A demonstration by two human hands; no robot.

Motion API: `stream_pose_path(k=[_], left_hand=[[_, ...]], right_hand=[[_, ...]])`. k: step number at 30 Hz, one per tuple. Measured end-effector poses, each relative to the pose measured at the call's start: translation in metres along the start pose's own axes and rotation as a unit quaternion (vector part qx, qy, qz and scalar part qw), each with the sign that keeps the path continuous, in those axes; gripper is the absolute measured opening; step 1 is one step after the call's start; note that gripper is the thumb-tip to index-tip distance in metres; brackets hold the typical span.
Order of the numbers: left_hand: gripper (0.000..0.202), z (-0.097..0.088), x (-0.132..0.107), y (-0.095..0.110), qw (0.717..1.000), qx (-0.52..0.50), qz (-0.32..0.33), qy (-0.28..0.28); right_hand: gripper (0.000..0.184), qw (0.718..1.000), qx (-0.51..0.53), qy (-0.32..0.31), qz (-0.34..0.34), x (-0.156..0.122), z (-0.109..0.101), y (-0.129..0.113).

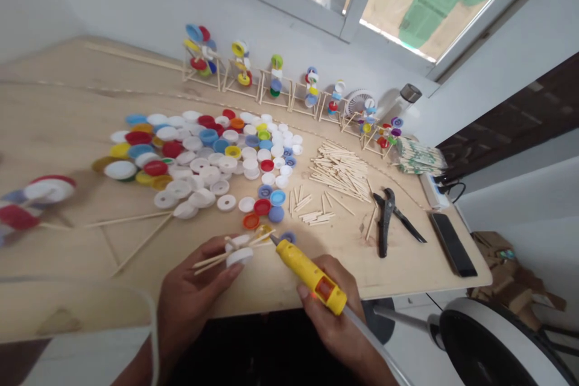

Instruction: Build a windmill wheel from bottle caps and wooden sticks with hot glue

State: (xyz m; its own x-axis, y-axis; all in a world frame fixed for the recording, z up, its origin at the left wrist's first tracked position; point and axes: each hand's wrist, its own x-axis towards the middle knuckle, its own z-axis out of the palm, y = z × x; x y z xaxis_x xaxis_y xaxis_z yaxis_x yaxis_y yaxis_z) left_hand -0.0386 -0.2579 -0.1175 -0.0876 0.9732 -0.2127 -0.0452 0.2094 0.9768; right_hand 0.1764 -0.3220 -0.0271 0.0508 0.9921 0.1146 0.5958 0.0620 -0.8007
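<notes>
Between its thumb and fingers, my left hand [192, 289] pinches a hub of white bottle caps [239, 256] with several thin wooden sticks poking out both ways. My right hand [332, 307] is wrapped round a yellow hot glue gun [312, 274], with a glue stick [375, 344] running out of its back end. The grey nozzle lies close to the tips of the sticks on the right; whether it touches them I cannot tell. A yellow cap [263, 231] and a blue cap [288, 237] lie just beyond the nozzle.
Many coloured bottle caps [208, 163] cover the table's middle. Wooden sticks [339, 172], black-handled cutters [386, 223] and a phone [453, 244] lie to the right. Several cap wheels on stick frames [275, 81] line the wall. A blurred cap wheel [36, 202] stands at left. A cable [151, 313] crosses nearby.
</notes>
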Motion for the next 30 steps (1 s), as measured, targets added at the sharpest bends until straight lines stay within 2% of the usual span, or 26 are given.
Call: stream_pose_path(k=[5,10,16,25,30], left_hand=[[0.046,0.002,-0.002,0.005,0.999,0.031,0.013,-0.002],[0.045,0.001,-0.003,-0.001,0.999,0.025,0.023,-0.002],[0.042,0.0,-0.003,-0.003,0.999,0.028,0.031,-0.016],[0.046,0.006,-0.005,0.009,0.999,0.028,0.016,0.007],[0.043,0.005,-0.005,0.01,0.999,0.029,0.026,-0.004]], right_hand=[[0.02,0.998,-0.041,0.031,-0.035,-0.001,0.007,0.004],[0.022,0.994,-0.072,0.045,-0.075,0.0,0.011,0.005],[0.023,0.99,-0.101,0.059,-0.078,-0.001,0.012,0.005],[0.024,0.987,-0.113,0.069,-0.087,0.0,0.014,0.004],[0.025,0.986,-0.12,0.076,-0.087,-0.001,0.015,0.005]])
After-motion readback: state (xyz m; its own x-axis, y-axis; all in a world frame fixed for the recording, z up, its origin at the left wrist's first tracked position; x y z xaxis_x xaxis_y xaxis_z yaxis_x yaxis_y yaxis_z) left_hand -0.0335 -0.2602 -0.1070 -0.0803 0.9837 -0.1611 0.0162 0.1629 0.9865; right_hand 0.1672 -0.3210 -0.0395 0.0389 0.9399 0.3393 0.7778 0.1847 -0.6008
